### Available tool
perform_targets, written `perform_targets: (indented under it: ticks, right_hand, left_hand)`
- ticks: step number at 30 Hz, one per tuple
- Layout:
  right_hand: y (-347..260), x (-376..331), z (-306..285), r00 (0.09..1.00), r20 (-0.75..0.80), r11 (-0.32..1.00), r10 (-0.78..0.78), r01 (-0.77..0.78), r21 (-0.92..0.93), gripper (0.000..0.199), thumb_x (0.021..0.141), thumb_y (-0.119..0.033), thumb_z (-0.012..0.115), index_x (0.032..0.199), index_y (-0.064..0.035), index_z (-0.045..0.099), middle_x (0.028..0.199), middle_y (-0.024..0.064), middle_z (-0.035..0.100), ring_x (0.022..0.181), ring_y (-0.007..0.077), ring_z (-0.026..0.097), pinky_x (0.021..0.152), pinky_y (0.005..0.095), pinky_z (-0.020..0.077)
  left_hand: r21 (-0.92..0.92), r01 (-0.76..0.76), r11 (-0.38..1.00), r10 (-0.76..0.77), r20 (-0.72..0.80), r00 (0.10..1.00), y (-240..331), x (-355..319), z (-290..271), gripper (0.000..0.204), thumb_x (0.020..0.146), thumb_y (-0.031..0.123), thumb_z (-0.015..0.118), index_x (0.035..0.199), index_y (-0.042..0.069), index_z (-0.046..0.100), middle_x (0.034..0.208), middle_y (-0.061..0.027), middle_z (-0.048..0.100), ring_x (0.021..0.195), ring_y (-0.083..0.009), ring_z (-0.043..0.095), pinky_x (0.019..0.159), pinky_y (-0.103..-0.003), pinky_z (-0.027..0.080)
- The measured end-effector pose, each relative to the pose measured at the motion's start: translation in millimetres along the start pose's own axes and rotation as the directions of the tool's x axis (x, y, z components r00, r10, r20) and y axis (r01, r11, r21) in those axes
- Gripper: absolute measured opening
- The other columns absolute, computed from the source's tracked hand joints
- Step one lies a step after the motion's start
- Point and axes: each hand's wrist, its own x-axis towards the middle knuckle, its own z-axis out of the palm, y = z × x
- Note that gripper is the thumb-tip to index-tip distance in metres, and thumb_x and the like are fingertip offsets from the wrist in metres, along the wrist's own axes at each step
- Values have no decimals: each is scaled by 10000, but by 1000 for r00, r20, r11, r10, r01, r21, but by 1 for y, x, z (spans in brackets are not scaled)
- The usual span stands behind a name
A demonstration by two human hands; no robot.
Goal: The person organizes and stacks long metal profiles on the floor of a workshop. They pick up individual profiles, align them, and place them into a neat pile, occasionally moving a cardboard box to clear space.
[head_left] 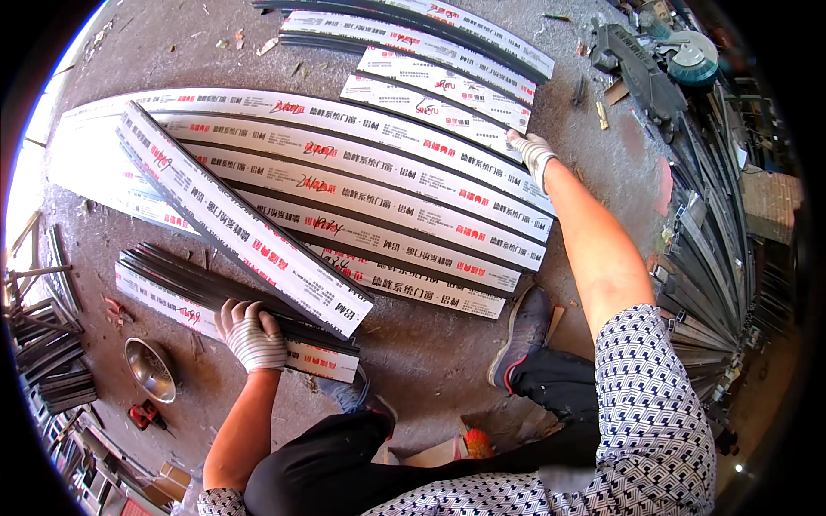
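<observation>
Resting over a bundle of slim black profiles with white printed film (198, 288), the white-gloved left hand (251, 335) is bent, fingers slightly apart; grip cannot be told. Rightward, one loose white-faced black strip (231, 211) is laid diagonally across similar fanned strips (387, 198). White-gloved right hand (532, 153) is set at upper strip ends, pinch unclear. Lengths are best kept level, film unscuffed.
</observation>
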Motion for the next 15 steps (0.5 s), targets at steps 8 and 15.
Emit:
perform_targets:
  ticks: [8, 15]
  right_hand:
    - [14, 42, -11, 984, -179, 999, 6, 2, 44, 670, 1030, -603, 551, 1415, -57, 607, 1357, 133, 673, 1222, 281, 625, 1079, 456, 436]
    - [-1, 36, 10, 987, -6, 963, 158, -153, 224, 563, 1069, -530, 528, 1449, -122, 603, 1414, 139, 663, 1255, 302, 637, 1077, 471, 456]
  left_hand:
    - [-3, -19, 1000, 19, 2, 1000, 4, 3, 5, 192, 865, 144, 570, 959, 60, 714, 1090, -124, 676, 1228, -389, 539, 1111, -567, 377]
    - [36, -2, 999, 2, -1, 1000, -4, -1, -3, 188, 861, 150, 572, 957, 59, 706, 1092, -126, 672, 1229, -387, 537, 1112, -570, 374]
